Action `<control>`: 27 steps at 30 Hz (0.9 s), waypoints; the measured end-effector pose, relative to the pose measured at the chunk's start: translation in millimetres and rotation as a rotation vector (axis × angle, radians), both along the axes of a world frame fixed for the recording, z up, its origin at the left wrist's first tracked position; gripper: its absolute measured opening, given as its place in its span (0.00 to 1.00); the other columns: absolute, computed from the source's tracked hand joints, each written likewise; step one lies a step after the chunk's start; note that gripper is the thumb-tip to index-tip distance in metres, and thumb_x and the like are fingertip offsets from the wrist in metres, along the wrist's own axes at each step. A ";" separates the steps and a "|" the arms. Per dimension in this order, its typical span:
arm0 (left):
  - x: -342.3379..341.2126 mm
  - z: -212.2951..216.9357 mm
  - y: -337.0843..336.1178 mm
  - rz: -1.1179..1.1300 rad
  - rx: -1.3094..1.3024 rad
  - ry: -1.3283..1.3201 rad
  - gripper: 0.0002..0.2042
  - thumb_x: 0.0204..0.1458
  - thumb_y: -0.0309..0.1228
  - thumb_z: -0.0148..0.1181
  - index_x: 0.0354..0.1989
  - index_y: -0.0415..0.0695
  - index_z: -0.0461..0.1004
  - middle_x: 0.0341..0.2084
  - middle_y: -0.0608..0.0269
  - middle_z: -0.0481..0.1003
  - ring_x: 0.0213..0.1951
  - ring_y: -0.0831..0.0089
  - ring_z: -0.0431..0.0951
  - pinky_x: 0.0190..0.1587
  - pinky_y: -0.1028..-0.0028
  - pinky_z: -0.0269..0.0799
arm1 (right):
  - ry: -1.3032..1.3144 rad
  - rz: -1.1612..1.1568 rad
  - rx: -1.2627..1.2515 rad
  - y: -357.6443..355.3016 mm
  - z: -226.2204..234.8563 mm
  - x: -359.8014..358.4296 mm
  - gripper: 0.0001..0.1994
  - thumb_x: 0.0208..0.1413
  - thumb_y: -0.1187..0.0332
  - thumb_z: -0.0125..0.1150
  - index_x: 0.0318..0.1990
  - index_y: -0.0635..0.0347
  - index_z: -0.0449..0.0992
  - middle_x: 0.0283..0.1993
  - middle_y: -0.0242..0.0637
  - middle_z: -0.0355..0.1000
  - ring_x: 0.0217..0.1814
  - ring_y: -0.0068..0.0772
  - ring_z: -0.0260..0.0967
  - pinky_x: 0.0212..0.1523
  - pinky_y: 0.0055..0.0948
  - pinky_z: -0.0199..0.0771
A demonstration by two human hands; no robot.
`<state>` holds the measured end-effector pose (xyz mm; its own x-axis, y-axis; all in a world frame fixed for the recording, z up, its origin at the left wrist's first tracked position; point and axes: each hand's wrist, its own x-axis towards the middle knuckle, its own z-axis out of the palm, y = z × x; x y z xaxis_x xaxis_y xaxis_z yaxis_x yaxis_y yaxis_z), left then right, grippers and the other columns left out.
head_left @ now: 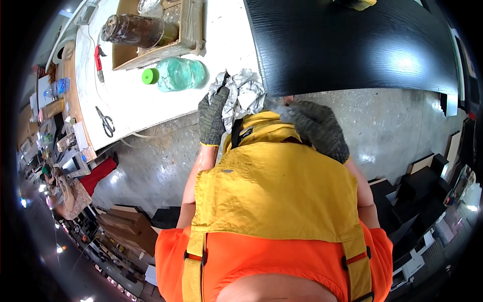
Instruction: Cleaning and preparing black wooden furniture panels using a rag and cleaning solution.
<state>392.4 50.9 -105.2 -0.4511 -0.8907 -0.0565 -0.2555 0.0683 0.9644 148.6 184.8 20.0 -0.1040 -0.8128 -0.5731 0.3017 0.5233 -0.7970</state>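
Both my hands wear grey knit gloves. My left hand reaches up to the edge of the white worktable and grips a crumpled grey-white cloth that hangs off the edge. My right hand lies just to the right, below the near edge of a large black board; its fingers curl, and whether it holds part of the cloth is hidden by my yellow apron.
A green-capped clear plastic bottle lies on the worktable beside a cardboard box holding a dark jar. Scissors and red pliers lie further left. Dark panels stand stacked on the concrete floor to the right. A person sits far left.
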 end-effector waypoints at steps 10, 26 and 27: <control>-27.2 50.9 0.4 0.298 0.556 0.162 0.19 0.53 0.27 0.59 0.54 0.37 0.73 0.43 0.57 0.78 0.42 0.69 0.77 0.44 0.70 0.72 | 1.072 0.444 -0.851 4.6 -38.2 -9.1 0.12 0.57 0.74 0.55 0.48 0.63 0.77 0.47 0.45 0.75 0.47 0.42 0.74 0.49 0.32 0.73; -51.1 59.1 -38.0 -0.413 1.297 0.945 0.20 0.54 0.35 0.60 0.56 0.45 0.72 0.47 0.50 0.75 0.49 0.62 0.77 0.51 0.66 0.71 | 0.102 -0.081 0.002 17.8 17.0 -34.7 0.08 0.58 0.72 0.58 0.41 0.64 0.80 0.32 0.29 0.75 0.31 0.16 0.68 0.32 0.17 0.67; -73.9 87.2 -37.5 -0.618 0.585 0.618 0.21 0.56 0.36 0.58 0.57 0.44 0.70 0.49 0.51 0.74 0.48 0.64 0.77 0.50 0.70 0.71 | 0.174 -0.241 0.030 30.3 7.4 -39.9 0.08 0.58 0.72 0.58 0.40 0.64 0.80 0.32 0.29 0.75 0.29 0.16 0.66 0.29 0.18 0.66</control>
<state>318.5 13.4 -18.0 -0.9148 -0.4039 -0.0084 0.2127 -0.4992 0.8400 108.7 215.2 27.5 -0.3906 -0.7360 -0.5529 0.2802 0.4771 -0.8330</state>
